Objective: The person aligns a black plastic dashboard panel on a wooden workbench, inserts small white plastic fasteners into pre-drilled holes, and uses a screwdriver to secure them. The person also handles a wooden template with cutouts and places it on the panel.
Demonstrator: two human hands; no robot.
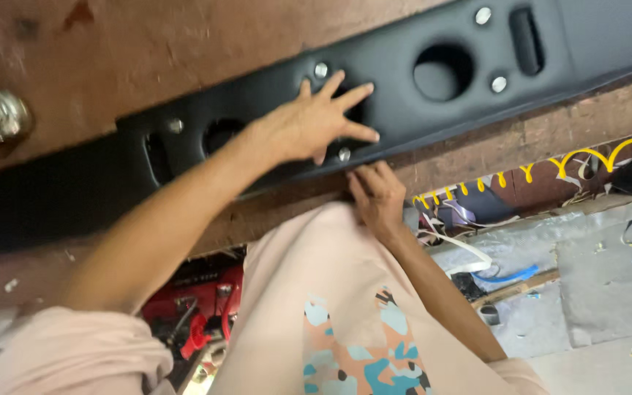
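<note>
Worn wooden workbench (111, 66), seemingly littered concrete floor (594, 292)

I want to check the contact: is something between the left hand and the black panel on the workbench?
Nothing visible is. The left hand lies flat on the black panel, fingers spread beside a silver bolt. The right hand touches the panel's lower edge.

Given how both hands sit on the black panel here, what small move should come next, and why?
Probably press the left hand down flatter to steady the black panel, since its fingers are spread over a hole while the right hand pinches the panel's near edge at the wooden bench.
</note>
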